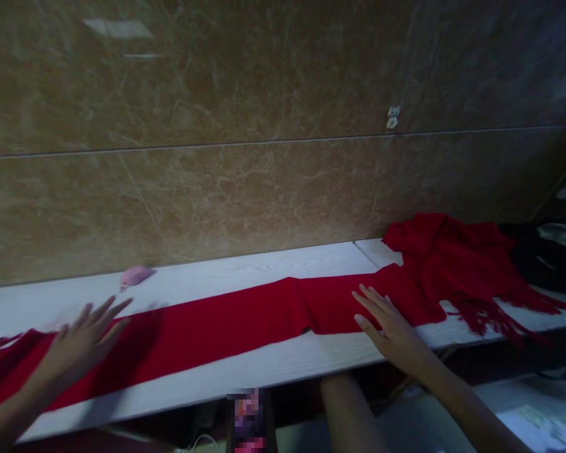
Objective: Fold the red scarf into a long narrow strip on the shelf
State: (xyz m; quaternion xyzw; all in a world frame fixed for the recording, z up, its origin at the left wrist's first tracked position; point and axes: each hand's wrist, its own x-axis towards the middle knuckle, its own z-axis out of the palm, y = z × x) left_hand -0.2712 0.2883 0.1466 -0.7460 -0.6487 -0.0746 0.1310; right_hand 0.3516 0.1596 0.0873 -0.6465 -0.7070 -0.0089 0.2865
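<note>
Red fringed scarf [226, 324] lies stretched flat along a white wooden shelf [245, 371], running from 8 o'clock to 3 o'clock, where its end sits bunched with the fringe hanging over the shelf's front edge. The 2 hands are well apart and neither grips anything. The right hand [391, 330] rests open on the scarf at 4 o'clock, fingers spread. The left hand [82, 346], blurred, is open above the scarf at 8 o'clock; whether it touches, I cannot tell. A small pink object [136, 275] lies at 10 o'clock against the brown marble wall [217, 82]. A black bag [547, 258] sits beyond the bunched end at 3 o'clock.
</note>
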